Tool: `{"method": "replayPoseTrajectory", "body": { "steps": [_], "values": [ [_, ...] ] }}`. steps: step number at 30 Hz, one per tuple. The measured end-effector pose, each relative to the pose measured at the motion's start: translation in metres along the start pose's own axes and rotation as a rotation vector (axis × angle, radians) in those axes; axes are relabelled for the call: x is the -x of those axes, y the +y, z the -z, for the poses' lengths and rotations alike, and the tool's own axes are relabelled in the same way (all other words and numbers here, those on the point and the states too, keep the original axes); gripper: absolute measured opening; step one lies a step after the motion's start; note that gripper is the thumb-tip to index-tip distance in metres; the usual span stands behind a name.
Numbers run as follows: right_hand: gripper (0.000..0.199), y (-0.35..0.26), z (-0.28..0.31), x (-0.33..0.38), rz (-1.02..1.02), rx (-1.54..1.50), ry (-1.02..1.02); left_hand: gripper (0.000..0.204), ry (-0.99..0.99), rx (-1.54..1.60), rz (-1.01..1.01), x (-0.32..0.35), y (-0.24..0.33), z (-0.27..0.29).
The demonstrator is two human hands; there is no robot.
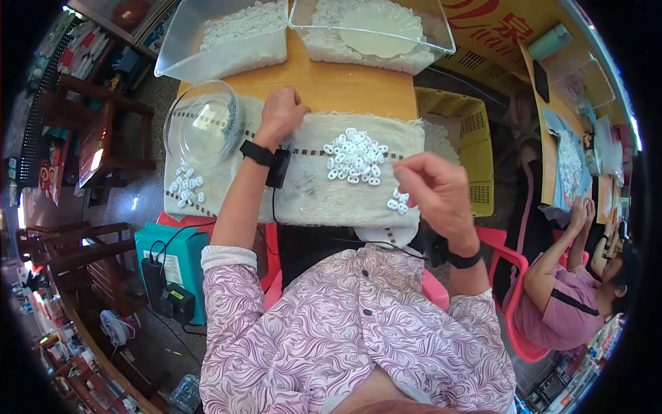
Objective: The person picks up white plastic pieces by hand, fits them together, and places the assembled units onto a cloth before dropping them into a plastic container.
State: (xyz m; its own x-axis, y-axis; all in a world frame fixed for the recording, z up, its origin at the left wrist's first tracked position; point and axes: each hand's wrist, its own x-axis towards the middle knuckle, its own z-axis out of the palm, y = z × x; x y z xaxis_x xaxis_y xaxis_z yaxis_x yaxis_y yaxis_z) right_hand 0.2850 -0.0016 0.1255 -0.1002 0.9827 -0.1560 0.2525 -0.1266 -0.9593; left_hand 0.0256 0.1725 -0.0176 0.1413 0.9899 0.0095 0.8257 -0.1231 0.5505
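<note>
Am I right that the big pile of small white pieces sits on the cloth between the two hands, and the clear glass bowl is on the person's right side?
Not quite. The head view shows the clear glass bowl on the person's left, beyond the left hand. The pile of white pieces does lie on the cloth between the left hand and the right hand.

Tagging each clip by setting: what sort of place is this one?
Probably a small workshop doing piecework by hand. A cloth-covered table holds a pile of small white parts, clear bins at the far edge hold many more, and another person sits working at a neighbouring table on the right.
</note>
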Motion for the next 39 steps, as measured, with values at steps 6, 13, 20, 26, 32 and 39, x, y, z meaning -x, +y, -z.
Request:
{"method": "replayPoseTrajectory", "body": {
  "steps": [6, 13, 20, 26, 32, 39],
  "values": [
    [0.018, -0.105, -0.007, 0.028, 0.151, -0.209, -0.257, 0.018, 0.270, 0.133, 0.003, 0.015, 0.002, 0.017],
    [0.021, -0.191, -0.057, -0.017, 0.511, -0.139, -0.423, 0.013, 0.211, 0.778, -0.045, 0.052, 0.078, 0.044],
    [0.021, -0.123, -0.073, 0.007, 0.560, -0.204, -0.672, 0.012, 0.084, 0.866, -0.002, 0.109, 0.084, 0.020],
    [0.021, -0.122, -0.080, 0.018, 0.562, -0.217, -0.744, 0.015, 0.009, 0.947, 0.075, 0.137, 0.091, -0.008],
    [0.021, -0.125, -0.080, 0.026, 0.640, -0.208, -0.777, 0.014, 0.009, 1.040, 0.151, 0.162, 0.091, -0.018],
    [0.021, -0.124, -0.092, 0.047, 0.647, -0.215, -0.883, 0.010, 0.082, 1.155, 0.238, 0.181, 0.092, -0.018]
  ]
}}
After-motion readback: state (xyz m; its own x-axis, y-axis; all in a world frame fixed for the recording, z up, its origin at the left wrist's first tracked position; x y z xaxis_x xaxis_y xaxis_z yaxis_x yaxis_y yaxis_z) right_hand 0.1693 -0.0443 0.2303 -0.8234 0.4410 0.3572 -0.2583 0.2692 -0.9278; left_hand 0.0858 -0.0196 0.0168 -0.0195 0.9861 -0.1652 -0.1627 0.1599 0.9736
